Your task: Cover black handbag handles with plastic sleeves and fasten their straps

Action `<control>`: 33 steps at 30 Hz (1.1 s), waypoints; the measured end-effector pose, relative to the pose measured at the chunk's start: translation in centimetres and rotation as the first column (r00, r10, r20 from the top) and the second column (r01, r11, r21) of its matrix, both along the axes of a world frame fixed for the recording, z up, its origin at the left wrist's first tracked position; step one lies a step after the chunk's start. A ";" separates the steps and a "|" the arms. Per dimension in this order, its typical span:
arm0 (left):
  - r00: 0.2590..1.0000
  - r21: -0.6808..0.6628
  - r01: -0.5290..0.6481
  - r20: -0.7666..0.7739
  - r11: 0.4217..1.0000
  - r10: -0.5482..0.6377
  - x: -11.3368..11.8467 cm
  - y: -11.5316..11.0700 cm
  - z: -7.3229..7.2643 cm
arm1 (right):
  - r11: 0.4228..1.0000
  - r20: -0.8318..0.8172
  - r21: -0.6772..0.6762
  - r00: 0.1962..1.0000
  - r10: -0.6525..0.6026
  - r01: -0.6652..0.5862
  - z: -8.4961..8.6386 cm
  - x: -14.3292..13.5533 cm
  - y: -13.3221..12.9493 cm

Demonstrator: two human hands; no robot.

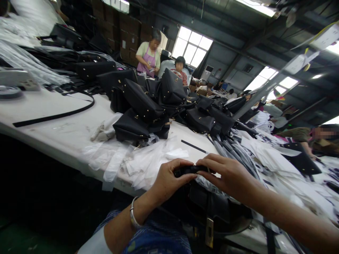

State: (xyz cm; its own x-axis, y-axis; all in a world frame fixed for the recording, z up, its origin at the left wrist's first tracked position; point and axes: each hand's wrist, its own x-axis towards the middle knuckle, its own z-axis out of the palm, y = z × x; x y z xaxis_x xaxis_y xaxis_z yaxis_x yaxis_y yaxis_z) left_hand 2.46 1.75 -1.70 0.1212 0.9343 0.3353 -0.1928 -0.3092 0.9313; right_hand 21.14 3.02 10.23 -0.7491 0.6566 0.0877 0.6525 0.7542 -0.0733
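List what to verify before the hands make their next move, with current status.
1. Left hand gripping black piece: ok, thumb and fingers pinch it.
2. Right hand gripping it too: ok, at the other end.
3. Black piece joined to the bag below: cannot tell, hands hide it.
4. Clasp fastened: cannot tell.
5. Table edge tidy: not ok, loose plastic overhangs.
6. Co-workers clear of hands: ok.

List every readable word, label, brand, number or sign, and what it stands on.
No text can be read.
Gold mark on a black bag: too small.
Pale label on cardboard boxes: too small, blurred.
Dark piece in left hand and right hand: no lettering visible.
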 end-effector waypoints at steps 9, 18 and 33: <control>0.998 0.089 -0.014 -0.068 0.996 0.020 -0.6 0.2 0.4 | 0.997 -0.107 -0.075 0.994 -0.036 0.028 1.0 0.2 -0.6; 0.999 -0.004 0.030 0.017 1.000 -0.030 -0.6 -0.2 0.5 | 0.931 -0.197 -0.341 0.958 -0.207 0.131 1.3 0.1 0.5; 0.994 0.102 -0.092 -0.054 0.990 0.098 0.0 -0.8 0.9 | 0.942 -0.199 -0.226 0.935 -0.293 0.247 1.1 -1.1 0.0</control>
State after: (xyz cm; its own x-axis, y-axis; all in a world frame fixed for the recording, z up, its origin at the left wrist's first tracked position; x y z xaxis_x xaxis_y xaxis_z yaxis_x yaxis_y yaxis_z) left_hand 2.51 0.91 -0.84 0.0560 0.9048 0.4221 -0.1036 -0.4152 0.9038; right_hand 20.00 2.98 11.35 -0.5157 0.8526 0.0847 0.7781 0.5074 -0.3702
